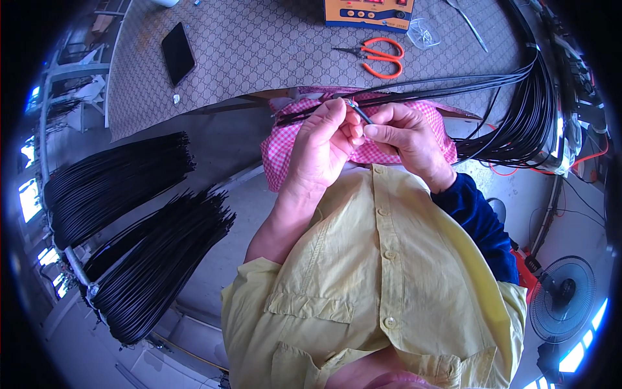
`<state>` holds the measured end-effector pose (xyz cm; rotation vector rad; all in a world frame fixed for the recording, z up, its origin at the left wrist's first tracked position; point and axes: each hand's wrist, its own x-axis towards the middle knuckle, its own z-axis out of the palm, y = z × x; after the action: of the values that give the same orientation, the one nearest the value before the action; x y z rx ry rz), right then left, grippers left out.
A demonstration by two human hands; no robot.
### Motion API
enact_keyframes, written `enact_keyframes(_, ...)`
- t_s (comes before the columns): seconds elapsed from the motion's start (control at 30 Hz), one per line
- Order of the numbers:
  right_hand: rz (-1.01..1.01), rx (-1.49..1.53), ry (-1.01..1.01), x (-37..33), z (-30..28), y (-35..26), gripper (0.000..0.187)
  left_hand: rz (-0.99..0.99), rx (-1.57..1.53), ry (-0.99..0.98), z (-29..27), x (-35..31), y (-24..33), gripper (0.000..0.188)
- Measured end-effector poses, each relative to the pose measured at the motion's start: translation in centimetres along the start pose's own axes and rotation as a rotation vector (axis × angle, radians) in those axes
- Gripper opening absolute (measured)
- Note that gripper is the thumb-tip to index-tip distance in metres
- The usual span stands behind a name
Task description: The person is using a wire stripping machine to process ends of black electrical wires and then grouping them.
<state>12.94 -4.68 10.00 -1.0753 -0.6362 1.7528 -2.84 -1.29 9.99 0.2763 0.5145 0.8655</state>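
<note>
My left hand [324, 133] and my right hand [409, 133] meet over my lap at the table's near edge. Between them is a short stretch of black cable [361, 114], slanting down to the right. The left fingertips pinch its upper end, where a small light-coloured tip shows; its exact form is too small to make out. Thumb and fingers of the right hand grip the same cable lower down. Just behind my hands, several long black cables [447, 83] run across a pink checked cloth [277, 155] on my lap.
On the patterned table [259, 52] lie a phone [177, 54], orange-handled scissors [382, 58], a clear dish [424, 34], tweezers [468, 26] and an orange box with buttons [367, 15]. Black cable bundles hang at left [162, 259] and right [525, 117]. A fan [564, 292] stands lower right.
</note>
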Motion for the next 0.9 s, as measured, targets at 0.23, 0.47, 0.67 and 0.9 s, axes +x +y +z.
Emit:
enact_keyframes(0.23,-0.005,0.022,0.033,0.05,0.50,-0.04,0.008,-0.043,-0.119,0.012,0.09,-0.01,-0.27,0.014)
enact_keyframes(0.47,-0.022,0.034,0.033,0.12,0.48,0.13,0.008,-0.027,-0.087,-0.005,-0.34,0.07,-0.47,0.011)
enact_keyframes(0.67,-0.036,-0.003,0.030,0.30,0.15,0.27,0.007,0.006,-0.054,0.016,-0.14,0.05,-0.40,0.012)
enact_keyframes(0.9,-0.035,-0.100,0.058,0.14,0.06,-0.40,0.007,0.006,-0.062,0.042,-0.21,0.15,0.15,0.019)
